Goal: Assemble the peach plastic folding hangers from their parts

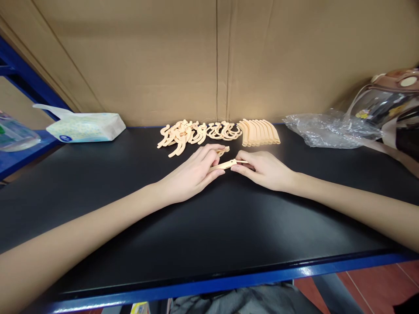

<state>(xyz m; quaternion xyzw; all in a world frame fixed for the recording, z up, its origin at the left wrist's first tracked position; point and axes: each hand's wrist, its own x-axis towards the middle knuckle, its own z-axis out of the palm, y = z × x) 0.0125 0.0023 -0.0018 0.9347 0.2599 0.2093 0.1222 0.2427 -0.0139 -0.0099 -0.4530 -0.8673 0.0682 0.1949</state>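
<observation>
Over the middle of the black table, my left hand (198,168) is closed around a long beige plastic piece (226,165) with a small hole near its end. Another beige end (224,150) shows just beyond the left fingers; whether it belongs to the same piece I cannot tell. My right hand (262,168) pinches a thin beige plastic part (241,162) against the end of the long piece. The fingers hide most of that thin part. Behind the hands lie a heap of curved beige pieces (180,134), several hook-shaped pieces (224,131) and a neat row of curved flat pieces (260,132).
A tissue pack (87,127) lies at the back left, near a clear container (16,133). Crumpled clear plastic bags (327,128) and a transparent bottle with a brown lid (376,104) are at the back right. Cardboard (147,61) stands behind the table (203,244).
</observation>
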